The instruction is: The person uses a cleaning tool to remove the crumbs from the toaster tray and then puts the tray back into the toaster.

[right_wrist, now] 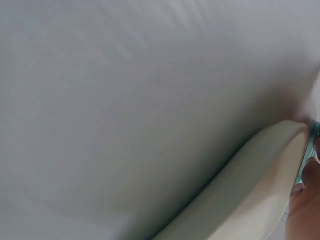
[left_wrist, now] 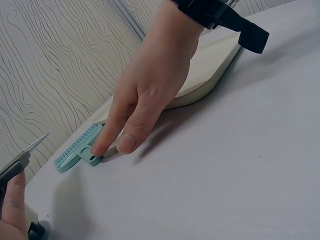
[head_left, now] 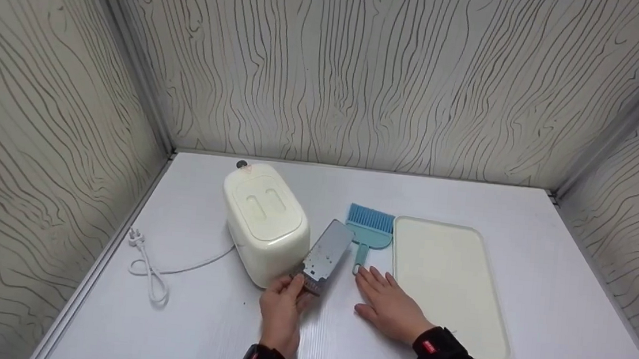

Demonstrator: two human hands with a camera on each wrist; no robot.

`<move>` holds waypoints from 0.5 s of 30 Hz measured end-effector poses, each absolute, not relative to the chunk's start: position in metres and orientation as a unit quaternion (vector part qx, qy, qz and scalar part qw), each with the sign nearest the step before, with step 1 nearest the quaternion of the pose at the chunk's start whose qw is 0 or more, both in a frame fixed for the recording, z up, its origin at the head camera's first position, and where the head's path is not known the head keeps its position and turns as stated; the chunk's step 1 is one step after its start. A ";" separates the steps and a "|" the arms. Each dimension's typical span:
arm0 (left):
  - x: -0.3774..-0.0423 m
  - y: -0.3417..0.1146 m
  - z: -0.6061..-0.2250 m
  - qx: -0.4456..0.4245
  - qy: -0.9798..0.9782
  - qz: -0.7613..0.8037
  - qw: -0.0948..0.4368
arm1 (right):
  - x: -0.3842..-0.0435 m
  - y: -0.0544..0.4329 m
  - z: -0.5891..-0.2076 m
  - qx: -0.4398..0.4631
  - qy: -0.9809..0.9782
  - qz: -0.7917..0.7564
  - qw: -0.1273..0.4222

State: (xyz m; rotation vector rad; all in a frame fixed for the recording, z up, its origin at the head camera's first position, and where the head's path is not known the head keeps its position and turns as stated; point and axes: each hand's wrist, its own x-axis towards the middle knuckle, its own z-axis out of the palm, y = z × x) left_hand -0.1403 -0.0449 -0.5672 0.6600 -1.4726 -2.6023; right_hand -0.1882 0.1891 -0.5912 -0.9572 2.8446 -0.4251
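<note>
On the white tabletop [head_left: 196, 331], close by the near end of a glossy white, round-edged box-shaped appliance [head_left: 266, 221], the left hand [head_left: 284, 309] has its thumb and fingers closed on the near, dark-edged end of a flat grey rectangular panel [head_left: 328, 249] scattered with dark specks; the panel slants up and away from that grip, between the appliance and a blue hand brush [head_left: 370, 227] with a ribbed head and a short ringed handle. The right hand [head_left: 392, 307] has hold of nothing, its palm down and its fingers stretched out straight, with the fingertips right at the handle's ringed end, though whether they touch it I cannot tell. Just right of the brush lies a shallow cream rectangular tray [head_left: 444, 277] with rounded corners, its near portion partly behind the right wrist, which wears a black band [head_left: 432, 345] with a red mark. Two oblong hollows mark the appliance's top, and from its left side a thin white cord [head_left: 196, 269] runs to a loop and a white plug [head_left: 136, 237]; behind everything rises a pale wood-grain-patterned wall [head_left: 352, 72]
</note>
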 end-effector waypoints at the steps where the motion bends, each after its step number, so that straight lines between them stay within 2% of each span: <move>1: -0.140 -0.045 -0.568 0.214 -0.481 -0.849 0.040 | -0.187 0.190 -0.591 -0.315 0.937 -0.142 0.055; 15: -0.142 -0.043 -0.567 0.209 -0.469 -0.856 0.051 | -0.176 0.198 -0.589 -0.306 0.943 -0.124 0.042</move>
